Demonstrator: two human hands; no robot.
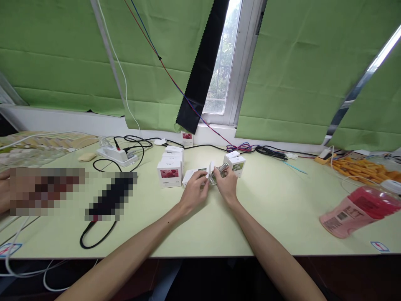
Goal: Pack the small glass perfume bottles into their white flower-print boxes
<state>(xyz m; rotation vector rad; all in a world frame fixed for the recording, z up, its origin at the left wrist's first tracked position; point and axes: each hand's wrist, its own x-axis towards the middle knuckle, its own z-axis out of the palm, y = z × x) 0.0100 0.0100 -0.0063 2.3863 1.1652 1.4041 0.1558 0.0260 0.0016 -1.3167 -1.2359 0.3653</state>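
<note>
In the middle of the table, my left hand (196, 190) is closed on a small white box (188, 176), which lies on its side with a flap raised at its right end. My right hand (227, 182) pinches a small shiny bottle (223, 167) with a silvery cap, right at the open end of that box. Fingers cover part of both, and I cannot tell whether the bottle is partly inside. Left of my hands stands a row of white boxes (169, 174) with red flower pictures. Behind my right hand are white boxes (238, 164) with a green picture.
A pink-labelled bottle (349, 212) stands at the right, near orange pieces (357, 169). A power strip (117, 155) with black cables lies at the back left. Another person's hand (4, 190) reaches in at the left, beside a blurred dark object (111, 195). Another box (187, 138) stands by the window.
</note>
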